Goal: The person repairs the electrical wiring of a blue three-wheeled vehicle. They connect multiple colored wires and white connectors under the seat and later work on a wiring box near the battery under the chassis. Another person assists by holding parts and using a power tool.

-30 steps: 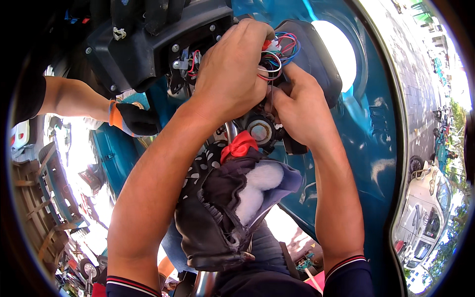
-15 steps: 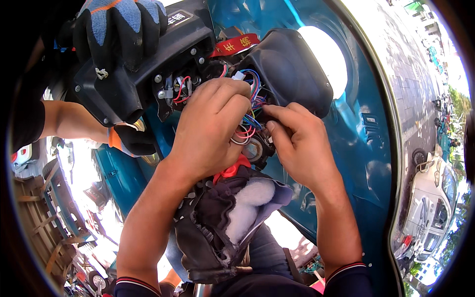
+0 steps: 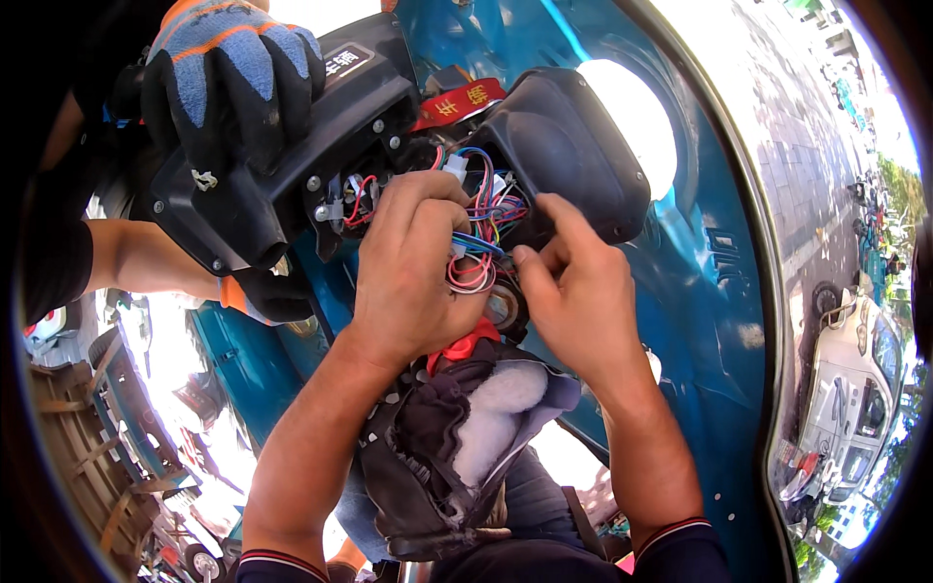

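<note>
Step in hand, as judged: sorting of the wire bundle (image 3: pixel 476 243) inside the opened black handlebar housing (image 3: pixel 292 165) of a teal scooter body (image 3: pixel 700 291).

Left hand (image 3: pixel 413 267): fingers closed around the bundle of red, blue, pink and white wires, gripped just below the housing opening. Right hand (image 3: pixel 578 291): thumb and forefinger pinched together on a wire end or small connector at the bundle's right side; exact item too small to tell.

Location of the bundle: between both hands, emerging from the gap between the left housing half and the black headlamp shell (image 3: pixel 573 155), directly above a round metal fitting (image 3: pixel 503 309) partly hidden by the fingers.

Second person's gloved hand (image 3: pixel 233 78), blue and black with orange stripes, gripping the left housing half from above; a second gloved hand (image 3: pixel 262 296) below, under the housing. Not to be confused with the bare hands.

Next move, as judged: separation of one lead from the loop, calling for a fine pinch and slack in the bundle, without strain on the white connectors (image 3: pixel 455 167).

Labels and signs:
- Red ribbon tag (image 3: pixel 457 102) with yellow characters, at the top between the housing halves.
- Small rectangular label (image 3: pixel 348 60), black with pale lettering, on the upper face of the left housing.

Below the hands: dark padded cover with pale fleece lining (image 3: pixel 476 428), with red cloth (image 3: pixel 457 350) at its top.
</note>
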Demonstrator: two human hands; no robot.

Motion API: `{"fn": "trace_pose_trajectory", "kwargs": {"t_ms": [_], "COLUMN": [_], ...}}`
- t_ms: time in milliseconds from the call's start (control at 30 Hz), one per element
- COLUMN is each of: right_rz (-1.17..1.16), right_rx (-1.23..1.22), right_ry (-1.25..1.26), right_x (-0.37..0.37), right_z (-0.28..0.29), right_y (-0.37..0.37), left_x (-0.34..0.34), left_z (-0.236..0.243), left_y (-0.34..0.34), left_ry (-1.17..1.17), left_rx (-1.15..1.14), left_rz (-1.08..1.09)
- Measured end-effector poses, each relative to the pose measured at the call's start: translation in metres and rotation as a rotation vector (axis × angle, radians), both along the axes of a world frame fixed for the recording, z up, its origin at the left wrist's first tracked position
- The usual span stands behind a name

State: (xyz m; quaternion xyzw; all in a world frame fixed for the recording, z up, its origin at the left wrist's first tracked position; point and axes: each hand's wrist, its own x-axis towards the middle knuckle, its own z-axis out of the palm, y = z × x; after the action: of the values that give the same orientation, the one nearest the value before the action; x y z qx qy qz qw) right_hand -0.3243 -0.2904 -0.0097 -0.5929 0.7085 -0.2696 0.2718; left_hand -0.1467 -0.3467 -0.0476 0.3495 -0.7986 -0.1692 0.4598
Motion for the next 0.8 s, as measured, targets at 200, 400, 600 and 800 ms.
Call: {"fn": "trace_pose_trajectory", "kwargs": {"t_ms": [200, 400, 600, 800], "right_rz": [0.147, 0.334, 0.412, 0.454], "right_rx": [0.099, -0.058, -0.265, -0.332], "right_ry": [-0.079, 0.051, 0.330, 0.308], "right_x": [-0.004, -0.005, -0.001, -0.003], "right_z": [-0.007, -0.011, -0.012, -0.017], "right_y": [-0.017, -0.012, -0.002, 0.004], "left_x": [-0.001, 0.013, 0.004, -0.021], "left_z": [-0.001, 0.032, 0.068, 0.068], "left_y": [0.001, -0.001, -0.024, -0.044], "left_ry": [0.033, -0.106, -0.206, -0.646], "left_rx": [0.012, 0.239, 0.323, 0.411], "left_rz": [0.001, -0.193, -0.307, -0.168]}}
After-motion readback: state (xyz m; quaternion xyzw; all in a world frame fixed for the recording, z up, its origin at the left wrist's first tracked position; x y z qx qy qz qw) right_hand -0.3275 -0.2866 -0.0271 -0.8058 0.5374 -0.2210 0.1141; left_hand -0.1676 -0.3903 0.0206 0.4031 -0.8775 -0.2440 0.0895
